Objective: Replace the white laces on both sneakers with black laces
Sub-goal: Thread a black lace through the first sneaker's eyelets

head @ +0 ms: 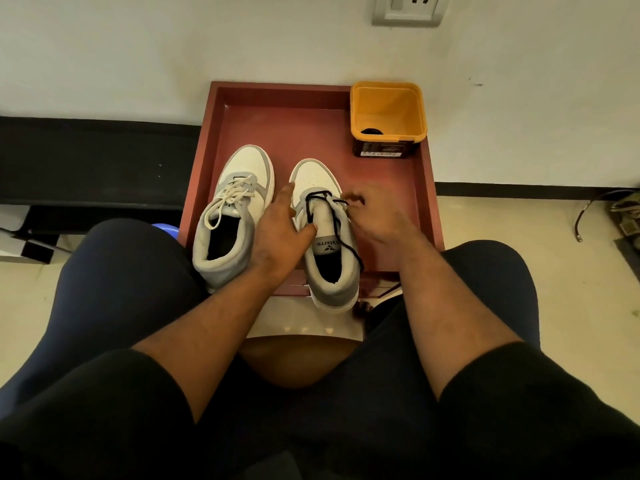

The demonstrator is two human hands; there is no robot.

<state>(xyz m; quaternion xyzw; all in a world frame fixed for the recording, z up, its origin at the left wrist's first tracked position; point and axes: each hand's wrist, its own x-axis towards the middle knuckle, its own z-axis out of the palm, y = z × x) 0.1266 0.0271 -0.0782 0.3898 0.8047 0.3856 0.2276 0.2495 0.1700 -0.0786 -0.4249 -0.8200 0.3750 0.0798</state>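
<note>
We're threading the black lace (334, 216) into the right sneaker (325, 233): left hand (282, 230) grips its tongue, right hand (375, 216) pinches lace; next eyelet needs aim.

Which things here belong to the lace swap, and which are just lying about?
Job:
right sneaker
black lace
left sneaker, white lace still in
left hand
right hand
yellow tub, something dark inside

Lying about:
red tray underneath
wall socket
</note>
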